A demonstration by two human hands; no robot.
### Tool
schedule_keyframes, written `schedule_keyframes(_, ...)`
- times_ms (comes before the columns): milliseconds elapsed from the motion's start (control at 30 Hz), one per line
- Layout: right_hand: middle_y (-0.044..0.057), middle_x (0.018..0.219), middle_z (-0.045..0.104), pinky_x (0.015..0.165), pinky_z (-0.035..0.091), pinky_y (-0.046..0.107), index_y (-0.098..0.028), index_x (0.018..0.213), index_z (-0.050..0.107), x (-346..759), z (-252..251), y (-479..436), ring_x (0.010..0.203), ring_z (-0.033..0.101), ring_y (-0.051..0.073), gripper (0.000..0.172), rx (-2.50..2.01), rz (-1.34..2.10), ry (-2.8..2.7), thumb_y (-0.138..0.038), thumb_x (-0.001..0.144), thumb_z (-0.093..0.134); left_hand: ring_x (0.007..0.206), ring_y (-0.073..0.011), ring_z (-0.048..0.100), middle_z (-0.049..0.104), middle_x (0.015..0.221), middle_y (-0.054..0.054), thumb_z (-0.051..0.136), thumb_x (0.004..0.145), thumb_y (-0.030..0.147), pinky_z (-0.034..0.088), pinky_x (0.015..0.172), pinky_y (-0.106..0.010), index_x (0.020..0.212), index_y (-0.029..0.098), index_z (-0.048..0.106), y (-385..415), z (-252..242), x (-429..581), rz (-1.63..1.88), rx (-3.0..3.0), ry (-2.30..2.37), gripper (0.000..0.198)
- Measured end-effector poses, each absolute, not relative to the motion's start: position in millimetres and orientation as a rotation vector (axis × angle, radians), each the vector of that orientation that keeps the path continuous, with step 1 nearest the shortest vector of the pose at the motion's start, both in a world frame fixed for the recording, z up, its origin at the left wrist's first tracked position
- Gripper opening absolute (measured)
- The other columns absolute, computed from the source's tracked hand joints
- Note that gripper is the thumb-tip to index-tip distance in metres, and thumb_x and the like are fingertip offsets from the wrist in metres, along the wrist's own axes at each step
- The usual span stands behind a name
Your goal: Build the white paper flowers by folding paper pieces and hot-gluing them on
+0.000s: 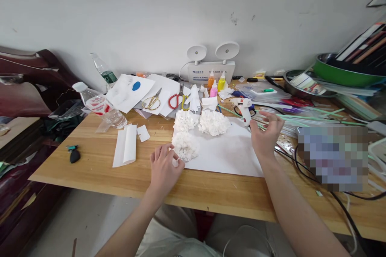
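Note:
Three white ruffled paper clumps sit on a white sheet (223,154): a lower one (185,145), an upper left one (185,120) and an upper right one (214,123). My left hand (165,164) is at the sheet's lower left corner, beside the lower clump. Its thumb and index finger curl together; whatever is between them is too small to make out. Over the sheet's right side, my right hand (267,132) has its thumb and curved fingers apart. Just left of it lies a white glue gun (245,111), close to the thumb.
Gold-handled scissors (152,102), red-handled pliers (174,100) and small paint bottles (221,82) stand or lie behind. At left are a water bottle (104,106) and folded paper (125,146). Cables (297,166) and a blurred-out object (333,158) occupy the right side.

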State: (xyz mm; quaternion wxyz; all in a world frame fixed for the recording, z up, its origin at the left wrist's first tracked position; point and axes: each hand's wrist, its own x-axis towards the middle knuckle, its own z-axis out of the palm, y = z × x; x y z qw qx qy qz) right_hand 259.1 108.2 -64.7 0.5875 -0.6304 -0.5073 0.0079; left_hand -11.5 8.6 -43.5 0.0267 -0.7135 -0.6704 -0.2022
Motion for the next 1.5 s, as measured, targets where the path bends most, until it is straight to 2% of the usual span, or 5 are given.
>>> schedule_keyframes(633, 0.007, 0.101, 0.045, 0.073, 0.043, 0.032, -0.018, 0.098, 0.056, 258.1, -64.0, 106.2, 0.084, 0.048, 0.017, 0.029, -1.491, 0.117, -1.165, -0.024, 0.07, 0.053, 0.095, -0.0268, 0.045, 0.057, 0.101, -0.007, 0.054, 0.07, 0.02, 0.03, 0.074, -0.04, 0.063, 0.02, 0.055, 12.5, -44.8, -11.6, -0.595, -2.217, -2.057, 0.008)
schedule_keyframes(767, 0.006, 0.1, 0.045, 0.071, 0.044, 0.031, -0.019, 0.096, 0.056, 257.5, -63.8, 106.0, 0.082, 0.049, 0.017, 0.027, -1.498, 0.145, -1.157, -0.025, 0.07, 0.052, 0.098, -0.0274, 0.042, 0.055, 0.105, -0.007, 0.055, 0.072, 0.023, 0.028, 0.075, -0.04, 0.072, 0.022, 0.06, 7.9, -40.2, -16.3, -0.659, -2.217, -2.075, 0.006)
schedule_keyframes(900, 0.006, 0.099, 0.045, 0.07, 0.045, 0.032, -0.02, 0.095, 0.057, 257.0, -63.6, 105.9, 0.083, 0.049, 0.017, 0.026, -1.501, 0.153, -1.161, -0.026, 0.07, 0.052, 0.1, -0.0271, 0.04, 0.054, 0.107, -0.006, 0.057, 0.07, 0.023, 0.029, 0.076, -0.038, 0.084, 0.025, 0.062, 4.8, -39.6, -23.9, -0.731, -2.269, -2.071, 0.015)
schedule_keyframes(1100, 0.006, 0.099, 0.046, 0.07, 0.045, 0.032, -0.02, 0.093, 0.057, 257.1, -63.1, 105.7, 0.081, 0.05, 0.017, 0.025, -1.48, 0.171, -1.145, -0.024, 0.069, 0.053, 0.101, -0.0267, 0.039, 0.054, 0.107, -0.005, 0.055, 0.074, 0.023, 0.027, 0.076, -0.038, 0.077, 0.027, 0.066, 6.2, -45.8, -33.7, -0.748, -2.357, -2.006, 0.013)
schedule_keyframes(1500, 0.006, 0.099, 0.047, 0.07, 0.045, 0.031, -0.019, 0.093, 0.059, 257.6, -65.8, 106.8, 0.08, 0.05, 0.016, 0.024, -1.454, 0.177, -1.14, -0.023, 0.07, 0.055, 0.103, -0.0249, 0.039, 0.055, 0.107, -0.005, 0.053, 0.079, 0.026, 0.028, 0.08, -0.038, 0.084, 0.028, 0.066, 9.3, -46.9, -39.0, -0.779, -2.496, -1.956, 0.014)
